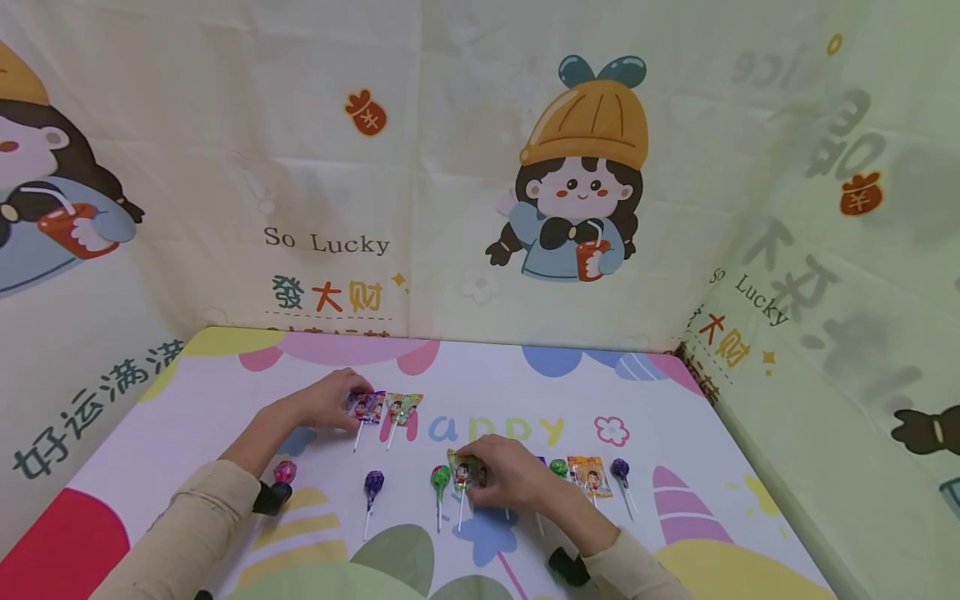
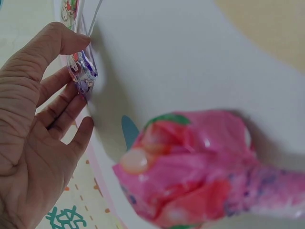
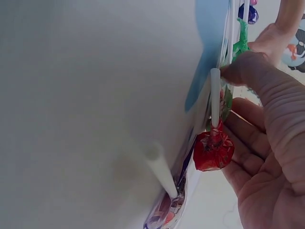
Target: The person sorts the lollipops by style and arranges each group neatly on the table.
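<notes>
My left hand (image 1: 330, 406) is at the purple flat-wrapped lollipop (image 1: 367, 407), its thumb and fingers pinching the wrapper's edge. Just right of it lies a green-yellow flat-wrapped lollipop (image 1: 405, 407). My right hand (image 1: 512, 473) pinches another green flat-wrapped lollipop (image 1: 461, 473) nearer the front, its stick pointing towards me. Beside that one is a round green lollipop (image 1: 440, 477). A red round lollipop (image 3: 214, 151) shows near the right palm in the right wrist view; the hand hides it in the head view.
A round purple lollipop (image 1: 373, 482) lies between the hands, and a pink one (image 1: 285, 472) by the left wrist. Right of the right hand are a green lollipop (image 1: 558, 467), an orange flat-wrapped one (image 1: 589, 475) and a dark purple one (image 1: 620, 468). Printed cloth walls (image 1: 450, 167) enclose the table.
</notes>
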`<state>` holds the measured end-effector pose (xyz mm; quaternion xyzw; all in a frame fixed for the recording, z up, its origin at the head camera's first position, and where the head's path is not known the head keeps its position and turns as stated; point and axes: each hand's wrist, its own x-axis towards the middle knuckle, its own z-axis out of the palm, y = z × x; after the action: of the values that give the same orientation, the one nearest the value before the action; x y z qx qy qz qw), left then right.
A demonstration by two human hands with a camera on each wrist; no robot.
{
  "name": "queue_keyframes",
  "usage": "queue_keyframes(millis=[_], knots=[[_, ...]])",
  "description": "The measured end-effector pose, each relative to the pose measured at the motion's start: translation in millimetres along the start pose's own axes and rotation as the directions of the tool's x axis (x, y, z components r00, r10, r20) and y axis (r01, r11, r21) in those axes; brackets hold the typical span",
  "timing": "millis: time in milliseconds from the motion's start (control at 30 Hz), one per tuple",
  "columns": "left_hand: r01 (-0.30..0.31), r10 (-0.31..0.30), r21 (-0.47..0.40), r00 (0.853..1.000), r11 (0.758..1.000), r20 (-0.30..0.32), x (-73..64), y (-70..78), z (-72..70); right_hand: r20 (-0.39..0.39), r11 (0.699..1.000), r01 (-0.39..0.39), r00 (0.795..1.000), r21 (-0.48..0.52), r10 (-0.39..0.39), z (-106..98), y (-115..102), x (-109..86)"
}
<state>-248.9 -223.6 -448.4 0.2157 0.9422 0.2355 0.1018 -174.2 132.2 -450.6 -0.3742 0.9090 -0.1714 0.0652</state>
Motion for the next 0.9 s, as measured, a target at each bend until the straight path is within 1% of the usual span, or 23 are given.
queue_keyframes(millis=[167, 400, 533, 700, 900], knots=[[0.004, -0.004, 0.007, 1.000, 1.000, -0.004, 0.8, -3.0, 2.2, -0.009, 0.999, 0.024, 1.000, -0.043, -0.025, -0.4, -0.1, 0.9], [0.018, -0.018, 0.002, 1.000, 1.000, -0.010, 1.4, -3.4, 3.7, -0.021, 0.995, 0.058, 0.998, -0.082, -0.059, 1.6, 2.3, 4.7], [0.011, -0.011, 0.000, 1.000, 1.000, -0.012, 2.0, -4.9, 3.8, -0.028, 0.991, 0.082, 0.996, -0.101, -0.086, 1.0, 2.6, 6.3], [0.002, -0.002, -0.007, 1.000, 1.000, -0.014, 1.6, -6.0, 4.2, -0.024, 0.987, 0.125, 0.991, -0.102, -0.128, 0.7, 5.7, 6.4], [-0.004, 0.004, -0.008, 1.000, 1.000, -0.014, -0.4, -3.4, 2.8, -0.029, 0.982, 0.178, 0.983, -0.069, -0.181, -2.1, 11.3, 6.7]])
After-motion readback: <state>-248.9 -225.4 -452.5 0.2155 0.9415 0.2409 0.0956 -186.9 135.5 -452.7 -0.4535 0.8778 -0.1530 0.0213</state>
